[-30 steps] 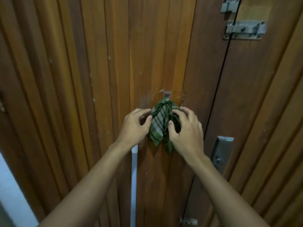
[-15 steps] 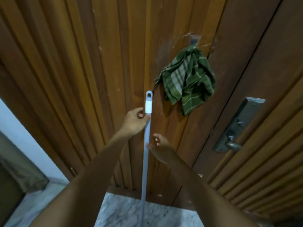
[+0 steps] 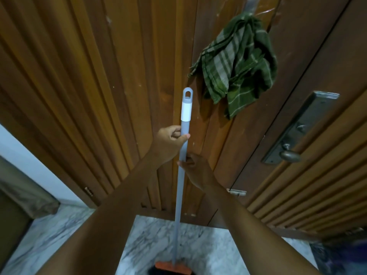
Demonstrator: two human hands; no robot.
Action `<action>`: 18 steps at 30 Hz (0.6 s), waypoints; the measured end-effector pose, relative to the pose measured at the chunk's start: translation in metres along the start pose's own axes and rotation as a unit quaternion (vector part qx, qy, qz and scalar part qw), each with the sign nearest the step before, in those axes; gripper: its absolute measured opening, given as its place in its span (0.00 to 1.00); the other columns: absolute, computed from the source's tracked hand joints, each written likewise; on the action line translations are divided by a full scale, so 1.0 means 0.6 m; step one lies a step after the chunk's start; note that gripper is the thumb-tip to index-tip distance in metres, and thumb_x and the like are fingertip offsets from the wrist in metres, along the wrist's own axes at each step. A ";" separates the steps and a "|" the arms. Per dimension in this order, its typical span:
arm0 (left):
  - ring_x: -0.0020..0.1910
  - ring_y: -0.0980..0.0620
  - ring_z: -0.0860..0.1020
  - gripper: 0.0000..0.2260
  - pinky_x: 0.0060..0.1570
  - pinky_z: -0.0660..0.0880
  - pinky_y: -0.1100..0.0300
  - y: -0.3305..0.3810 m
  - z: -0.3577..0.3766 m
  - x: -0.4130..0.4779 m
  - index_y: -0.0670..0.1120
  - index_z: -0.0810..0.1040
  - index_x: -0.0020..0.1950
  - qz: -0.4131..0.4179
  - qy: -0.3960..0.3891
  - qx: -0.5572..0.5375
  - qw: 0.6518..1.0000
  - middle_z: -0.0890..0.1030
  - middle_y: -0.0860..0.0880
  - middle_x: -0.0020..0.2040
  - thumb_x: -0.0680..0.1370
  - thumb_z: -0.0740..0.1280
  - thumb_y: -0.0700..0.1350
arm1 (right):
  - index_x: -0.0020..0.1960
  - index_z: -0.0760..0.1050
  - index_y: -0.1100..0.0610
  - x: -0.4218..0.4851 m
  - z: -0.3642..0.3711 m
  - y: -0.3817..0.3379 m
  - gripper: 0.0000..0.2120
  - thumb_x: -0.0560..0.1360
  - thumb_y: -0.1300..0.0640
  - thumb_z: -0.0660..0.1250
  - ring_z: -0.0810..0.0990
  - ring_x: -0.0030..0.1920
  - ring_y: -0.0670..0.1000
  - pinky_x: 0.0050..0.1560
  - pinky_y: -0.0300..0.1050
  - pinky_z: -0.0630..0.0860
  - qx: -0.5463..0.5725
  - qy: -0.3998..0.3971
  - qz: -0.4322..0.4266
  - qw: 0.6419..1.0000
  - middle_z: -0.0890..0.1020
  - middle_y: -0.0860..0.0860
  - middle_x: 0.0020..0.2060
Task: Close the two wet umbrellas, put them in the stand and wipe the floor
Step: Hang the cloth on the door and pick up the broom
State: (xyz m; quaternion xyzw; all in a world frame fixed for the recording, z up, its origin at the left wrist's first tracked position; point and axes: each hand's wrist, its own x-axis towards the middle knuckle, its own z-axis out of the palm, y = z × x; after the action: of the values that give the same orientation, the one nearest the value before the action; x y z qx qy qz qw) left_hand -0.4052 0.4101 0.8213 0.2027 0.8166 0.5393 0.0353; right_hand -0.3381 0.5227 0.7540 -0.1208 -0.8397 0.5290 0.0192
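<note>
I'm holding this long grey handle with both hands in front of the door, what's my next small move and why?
Probably pull the handle away from the door and lean it toward you to start wiping. The left hand and right hand already grip it, it stands nearly upright, and its orange head rests on the marble floor.

the mop head (image 3: 173, 268) was cut off by the near edge. a dark thing (image 3: 343, 253) at near right was too blurred to tell. the hook (image 3: 250, 5) ran past the top.
</note>
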 end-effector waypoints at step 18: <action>0.44 0.54 0.82 0.10 0.43 0.79 0.63 0.312 0.182 -0.299 0.46 0.83 0.58 0.153 -0.099 -0.030 0.983 0.85 0.47 0.47 0.78 0.69 0.45 | 0.69 0.71 0.48 -0.405 -0.220 0.101 0.25 0.75 0.52 0.73 0.82 0.55 0.42 0.47 0.33 0.79 0.099 0.104 -0.012 0.990 0.82 0.44 0.56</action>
State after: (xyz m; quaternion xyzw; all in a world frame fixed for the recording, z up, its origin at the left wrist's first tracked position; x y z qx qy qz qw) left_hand -0.1560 0.5015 0.9149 0.3764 0.7520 0.5397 0.0390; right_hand -0.0699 0.6101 0.7814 -0.1624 -0.7779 0.5940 0.1250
